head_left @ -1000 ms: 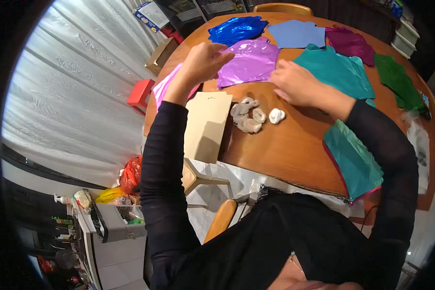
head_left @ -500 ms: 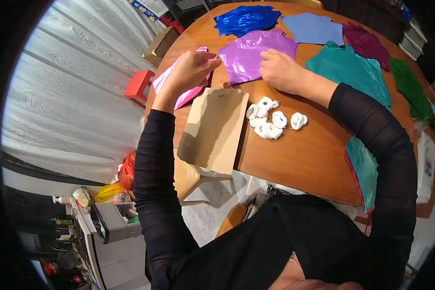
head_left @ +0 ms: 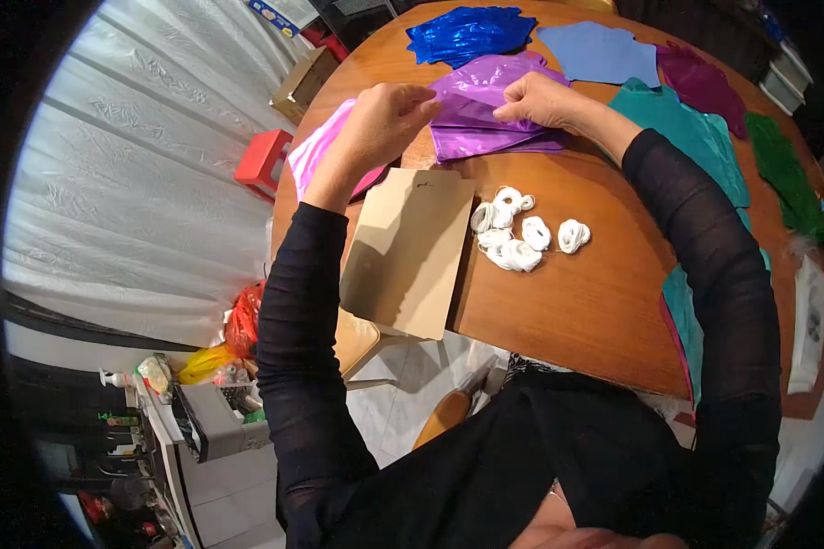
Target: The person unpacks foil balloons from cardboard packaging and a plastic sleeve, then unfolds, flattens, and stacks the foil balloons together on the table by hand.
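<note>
Between my two hands, a shiny purple fabric piece is lifted at its upper layer, with the rest lying in folds on the table. My left hand pinches the left edge of that layer. The thumb and finger of my right hand close on it farther right. Below my left hand lies a tan cardboard sheet that hangs over the table edge. Right of the sheet sit several small coils of white cord. A pink shiny piece is partly hidden behind my left hand.
Around the wooden table lie a blue shiny piece, a pale blue piece, a teal piece, a maroon piece and a green piece. A red stool and a cardboard box stand left.
Both hands have moved a little to the right and up in view. The purple piece, flat before, is now raised and folded between them.
</note>
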Demonstrator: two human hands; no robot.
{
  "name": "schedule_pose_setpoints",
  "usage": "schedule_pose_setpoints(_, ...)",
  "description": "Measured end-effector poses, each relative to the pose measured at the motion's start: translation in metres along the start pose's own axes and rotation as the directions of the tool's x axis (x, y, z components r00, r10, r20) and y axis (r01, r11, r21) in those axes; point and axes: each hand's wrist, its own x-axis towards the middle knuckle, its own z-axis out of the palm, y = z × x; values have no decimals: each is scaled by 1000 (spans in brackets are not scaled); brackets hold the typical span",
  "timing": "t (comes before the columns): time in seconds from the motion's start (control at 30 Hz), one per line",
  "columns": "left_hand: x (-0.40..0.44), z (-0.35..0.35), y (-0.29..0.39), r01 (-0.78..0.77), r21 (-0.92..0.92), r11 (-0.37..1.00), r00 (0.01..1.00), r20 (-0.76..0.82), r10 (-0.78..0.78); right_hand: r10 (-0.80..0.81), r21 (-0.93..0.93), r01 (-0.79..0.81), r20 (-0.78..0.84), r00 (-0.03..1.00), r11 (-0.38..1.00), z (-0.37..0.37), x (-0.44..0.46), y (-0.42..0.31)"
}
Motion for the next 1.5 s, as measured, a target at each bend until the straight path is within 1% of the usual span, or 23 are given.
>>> schedule_pose_setpoints(0.13,1,5,15,-128,81,988,992,8,128,8,12,-8,-5,1000,1000,1,3,4)
schedule_pose_setpoints(0.17,2,8,16,-128,82,988,992,9,128,8,14,-8,-5,1000,1000,1,4,4)
schedule_pose_setpoints(0.3,7,37,0,-172,136,976,929,351,115,26,-57,-25,17,1000,998,1,8,4)
schedule_pose_setpoints(0.33,7,45,-10,-173,136,975,929,351,116,26,-57,-26,16,1000,998,1,7,2)
schedule_pose_setpoints(0.43,7,72,-38,-506,221,833,854,260,450,26,-67,-26,-7,1000,997,4,1,-3)
schedule_pose_setpoints(0.5,13,79,-46,-598,254,760,801,237,550,27,-68,-28,-11,1000,997,4,1,-1)
schedule_pose_setpoints(0.67,29,81,-39,-514,322,795,839,379,389,46,134,-28,-132,990,991,1,10,5)
schedule_pose_setpoints(0.77,42,77,-10,-251,344,905,891,447,77,35,214,14,-223,974,977,-18,10,1)
schedule_pose_setpoints(0.8,44,74,-2,-158,356,921,884,466,-28,20,236,47,-275,961,971,-27,9,-2)
schedule_pose_setpoints(0.83,46,70,6,-161,355,921,885,466,-24,1,260,81,-303,953,962,-38,2,-12)
schedule_pose_setpoints(0.87,48,67,14,-88,356,930,870,483,-103,-17,282,116,-330,944,952,-50,-6,-21)
schedule_pose_setpoints(0.97,53,62,34,124,369,921,785,531,-319,-45,291,196,-454,890,936,-93,-29,-33)
schedule_pose_setpoints(1.07,58,66,29,118,366,923,777,545,-316,-25,268,221,-583,812,938,-144,-65,-34)
schedule_pose_setpoints(1.13,59,74,20,52,397,916,834,487,-258,-20,203,201,-653,757,958,-177,-104,-32)
schedule_pose_setpoints(1.2,66,92,-12,-6,331,943,886,438,-149,-65,81,168,-695,716,983,-201,-153,-23)
schedule_pose_setpoints(1.23,68,91,-13,-27,313,949,885,449,-123,-190,-79,187,-682,706,979,-207,-182,-17)
schedule_pose_setpoints(1.27,69,89,-14,-17,329,944,877,459,-145,-312,-236,205,-659,685,950,-214,-211,-11)
schedule_pose_setpoints(1.3,71,91,-10,-1,348,937,869,465,-171,-388,-345,212,-599,701,914,-202,-242,-21)
schedule_pose_setpoints(1.33,68,84,9,65,368,928,830,496,-254,-460,-448,225,-533,710,865,-189,-274,-32)
schedule_pose_setpoints(1.37,65,75,27,130,393,910,784,521,-337,-382,-377,192,-530,757,906,-166,-306,-55)
schedule_pose_setpoints(1.4,67,76,27,126,389,912,787,520,-331,-528,-642,181,-402,748,745,-172,-332,-39)
schedule_pose_setpoints(1.47,68,78,18,26,422,906,846,473,-244,-661,-700,304,-314,681,646,-150,-366,-39)
schedule_pose_setpoints(1.5,65,80,21,29,421,907,849,469,-244,-639,-726,280,-276,718,628,-141,-385,-36)
